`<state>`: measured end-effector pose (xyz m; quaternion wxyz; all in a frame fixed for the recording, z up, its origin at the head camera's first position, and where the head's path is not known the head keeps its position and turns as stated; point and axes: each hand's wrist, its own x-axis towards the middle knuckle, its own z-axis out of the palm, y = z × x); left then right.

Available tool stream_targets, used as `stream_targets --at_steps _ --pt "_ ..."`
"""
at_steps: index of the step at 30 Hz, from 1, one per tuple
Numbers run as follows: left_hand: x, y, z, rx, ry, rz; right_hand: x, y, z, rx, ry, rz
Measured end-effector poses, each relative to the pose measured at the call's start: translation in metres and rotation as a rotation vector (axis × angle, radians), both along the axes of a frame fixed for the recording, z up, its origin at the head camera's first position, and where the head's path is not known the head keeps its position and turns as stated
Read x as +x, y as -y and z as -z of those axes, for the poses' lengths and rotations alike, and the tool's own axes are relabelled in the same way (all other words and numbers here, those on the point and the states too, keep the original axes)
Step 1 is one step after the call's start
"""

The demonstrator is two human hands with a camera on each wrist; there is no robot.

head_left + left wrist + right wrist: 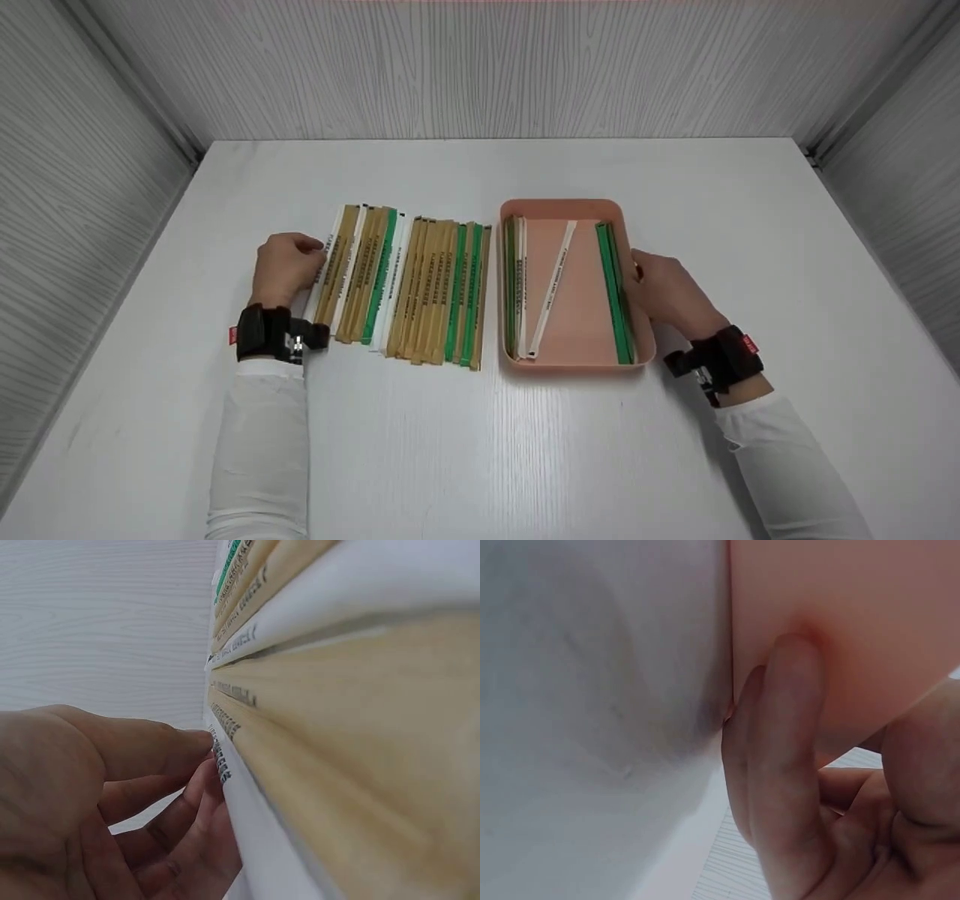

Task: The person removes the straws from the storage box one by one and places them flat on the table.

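Several slim paper-wrapped sticks [431, 292], brown, white and green with dark print, lie side by side in a row left of centre. At the row's left end my left hand [285, 266] pinches the outermost white stick [259, 829] between thumb and fingers. To the right of the row stands a pink rectangular tray [574, 367]. My right hand [667, 289] grips the tray's right side, fingers [787, 712] pressed on its outer wall. Inside the tray, green sticks [615, 292] line the right wall, green and white ones the left, and a white stick [553, 289] lies slanted between.
Everything lies on a white wood-grain table [450, 450]. Grey wood-patterned panels [480, 67] stand along its back and both sides. A black strap with a camera is on the left wrist [274, 334] and another on the right wrist [720, 364].
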<state>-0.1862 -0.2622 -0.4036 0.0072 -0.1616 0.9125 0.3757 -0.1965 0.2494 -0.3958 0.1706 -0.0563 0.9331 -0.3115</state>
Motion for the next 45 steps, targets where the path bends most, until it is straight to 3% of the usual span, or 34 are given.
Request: stream_targets --at_steps 9,14,19,25,31,36,40,45 --pt "0.001 -0.001 -0.001 0.011 0.028 0.011 0.001 -0.002 0.0 0.003 0.015 0.003" --pt "0.003 -0.014 -0.022 0.0 -0.046 0.016 0.001 0.0 0.0 0.007 0.023 0.009" --pt "0.002 -0.057 -0.054 -0.018 -0.2 0.098 0.0 0.001 -0.001 0.015 -0.003 0.0" --pt "-0.014 -0.133 -0.073 -0.124 -0.215 0.304 0.0 0.001 -0.001 0.028 -0.074 -0.026" --pt "-0.026 -0.215 -0.067 -0.21 -0.182 0.496 0.0 0.002 0.0 0.02 -0.042 -0.026" --pt "-0.031 -0.269 -0.053 -0.326 -0.084 0.646 0.001 0.002 0.001 0.028 -0.048 -0.03" --pt "-0.033 -0.297 -0.043 -0.464 -0.016 0.729 0.002 0.002 0.0 0.025 -0.05 -0.027" --pt "-0.029 -0.316 -0.036 -0.593 0.046 0.76 0.002 0.001 -0.002 0.022 -0.018 -0.006"
